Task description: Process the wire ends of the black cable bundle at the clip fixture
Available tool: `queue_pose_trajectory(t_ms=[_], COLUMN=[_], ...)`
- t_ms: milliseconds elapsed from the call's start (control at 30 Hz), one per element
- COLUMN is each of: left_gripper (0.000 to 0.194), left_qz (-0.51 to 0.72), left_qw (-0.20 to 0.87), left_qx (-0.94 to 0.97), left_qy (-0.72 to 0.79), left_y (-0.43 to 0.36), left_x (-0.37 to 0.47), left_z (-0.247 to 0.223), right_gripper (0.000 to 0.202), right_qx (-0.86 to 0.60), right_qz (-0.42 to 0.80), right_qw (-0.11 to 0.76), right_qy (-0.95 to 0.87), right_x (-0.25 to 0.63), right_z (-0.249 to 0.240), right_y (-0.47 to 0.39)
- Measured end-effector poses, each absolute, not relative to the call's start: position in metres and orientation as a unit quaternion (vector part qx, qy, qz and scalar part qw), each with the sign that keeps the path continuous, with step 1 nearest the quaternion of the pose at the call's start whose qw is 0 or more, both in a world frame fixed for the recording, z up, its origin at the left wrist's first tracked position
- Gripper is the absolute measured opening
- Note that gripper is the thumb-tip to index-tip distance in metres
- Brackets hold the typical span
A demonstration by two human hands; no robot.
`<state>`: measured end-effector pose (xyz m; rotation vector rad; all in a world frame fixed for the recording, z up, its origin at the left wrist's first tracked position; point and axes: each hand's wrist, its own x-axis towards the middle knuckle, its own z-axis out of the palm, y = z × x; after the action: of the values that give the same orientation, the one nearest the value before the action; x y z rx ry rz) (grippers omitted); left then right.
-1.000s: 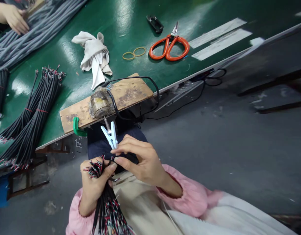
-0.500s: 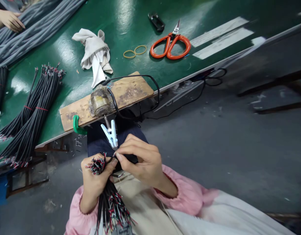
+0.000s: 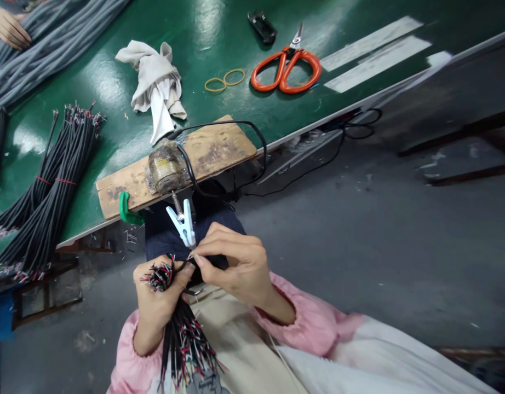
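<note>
My left hand [image 3: 160, 295] is wrapped round a bundle of black cables [image 3: 182, 339], whose stripped ends show red, white and black wires above the fist and below it. One cable stands apart from the bundle, and my right hand [image 3: 234, 265] pinches its end between thumb and forefinger. Just above the fingertips hangs a light blue clothespin [image 3: 185, 227] on the shaft of a small motor [image 3: 166, 169]. The motor sits taped to a wooden board [image 3: 219, 148] at the table edge. Fine wires in the pinch are too small to make out.
On the green table [image 3: 108, 82] lie a crumpled white cloth [image 3: 154, 76], rubber bands [image 3: 224, 80], orange-handled scissors [image 3: 285, 68] and a black clipper [image 3: 262, 28]. Tied cable bundles [image 3: 55, 191] lie at left. A green clamp [image 3: 127, 209] grips the board. Another person's hand [image 3: 9, 28] rests on grey cables [image 3: 42, 60].
The whole view has shifted slightly. Both hands keep the same grip, and the cable end stays in my right fingertips near the clothespin.
</note>
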<state>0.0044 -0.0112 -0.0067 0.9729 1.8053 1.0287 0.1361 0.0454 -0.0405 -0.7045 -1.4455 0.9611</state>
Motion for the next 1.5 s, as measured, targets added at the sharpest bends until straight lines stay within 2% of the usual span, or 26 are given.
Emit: queue_pose_trajectory(t_ms=[67, 167, 267, 367, 533, 600, 700, 833, 1033, 1267, 1500], left_gripper=[0.036, 0.036, 0.033, 0.020, 0.015, 0.010, 0.008, 0.007, 0.008, 0.010, 0.015], left_qz=[0.416, 0.425, 0.420, 0.426, 0.457, 0.466, 0.486, 0.520, 0.522, 0.533, 0.503], left_qw=[0.415, 0.417, 0.409, 0.433, 0.483, 0.468, 0.436, 0.393, 0.358, 0.383, 0.384], left_qx=[0.374, 0.364, 0.380, 0.393, 0.402, 0.402, 0.406, 0.413, 0.416, 0.401, 0.419], left_qy=[0.717, 0.716, 0.716, 0.691, 0.629, 0.634, 0.640, 0.636, 0.653, 0.639, 0.651], left_y=[-0.013, -0.013, -0.009, -0.004, -0.002, -0.003, -0.006, -0.006, 0.002, 0.005, 0.001], left_x=[0.004, 0.004, 0.005, 0.004, 0.002, 0.002, 0.003, 0.005, 0.007, 0.009, 0.008], left_z=[-0.010, -0.011, -0.006, -0.001, 0.003, 0.003, 0.005, 0.007, 0.000, -0.005, -0.001], right_gripper=[0.017, 0.006, 0.001, 0.015, 0.038, 0.041, 0.047, 0.055, 0.052, 0.049, 0.043], right_qx=[-0.297, -0.275, -0.266, -0.268, -0.191, -0.213, -0.238, -0.161, -0.142, -0.128, -0.187], right_qz=[0.445, 0.497, 0.485, 0.500, 0.772, 0.814, 0.823, 0.875, 0.893, 0.927, 0.897], right_qw=[0.583, 0.570, 0.573, 0.569, 0.430, 0.411, 0.416, 0.368, 0.377, 0.323, 0.374], right_qy=[-0.611, -0.594, -0.605, -0.596, -0.426, -0.351, -0.305, -0.269, -0.199, -0.139, -0.146], right_x=[0.137, 0.138, 0.138, 0.137, 0.136, 0.134, 0.126, 0.110, 0.100, 0.105, 0.117], right_z=[-0.043, -0.047, -0.047, -0.047, -0.052, -0.054, -0.053, -0.045, -0.040, -0.049, -0.066], right_y=[0.047, 0.048, 0.046, 0.045, 0.050, 0.057, 0.072, 0.087, 0.087, 0.085, 0.077])
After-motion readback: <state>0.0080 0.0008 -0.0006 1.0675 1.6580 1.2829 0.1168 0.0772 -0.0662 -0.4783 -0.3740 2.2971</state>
